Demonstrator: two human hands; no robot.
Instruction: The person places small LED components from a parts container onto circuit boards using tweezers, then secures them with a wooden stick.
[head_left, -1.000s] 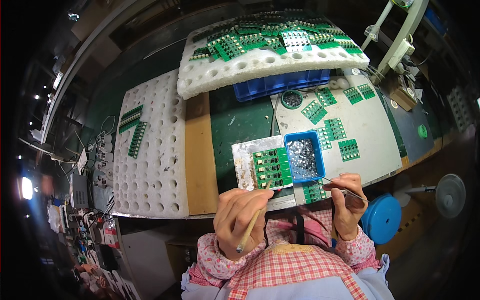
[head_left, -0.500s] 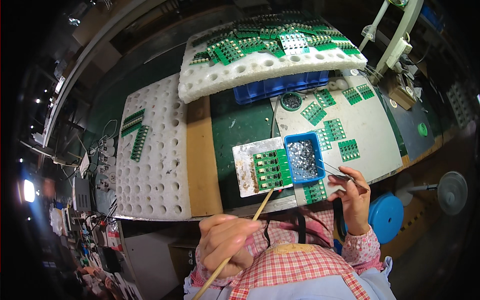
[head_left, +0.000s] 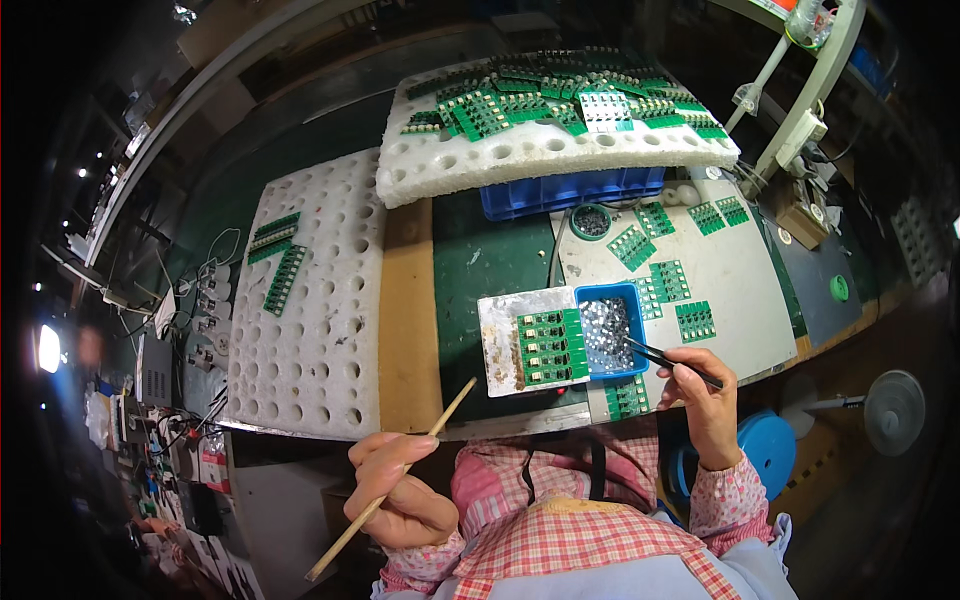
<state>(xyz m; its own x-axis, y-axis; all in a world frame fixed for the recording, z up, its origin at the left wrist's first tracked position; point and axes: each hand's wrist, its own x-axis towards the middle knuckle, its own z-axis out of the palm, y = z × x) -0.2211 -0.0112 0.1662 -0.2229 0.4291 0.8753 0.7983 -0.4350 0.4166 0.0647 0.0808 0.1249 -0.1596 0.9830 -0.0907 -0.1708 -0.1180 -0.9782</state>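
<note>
Right hand [head_left: 703,395], in the head view, is clamped on black tweezers [head_left: 665,359], thumb and fingers together. Their long axis slants from the fingers up and to the left, crossing the right rim of the blue bin [head_left: 636,312], so the tips lie over the small parts [head_left: 605,325] inside. Whether the tips grip a part is too small to tell. The bin thus lies just left of the right hand and slightly farther from the body; that hand is much the nearer one.

Against the bin's left side lies a green board [head_left: 553,346] on a pale block [head_left: 500,340], its row of dark parts running away from the body. Left hand [head_left: 405,495], closed on a wooden stick [head_left: 456,400], hangs in front of the worktop [head_left: 480,260]. The stick points up and right, its tip just left of the block and apart from the board. Beyond the bin sits a round dish [head_left: 590,239] of dark parts.
</note>
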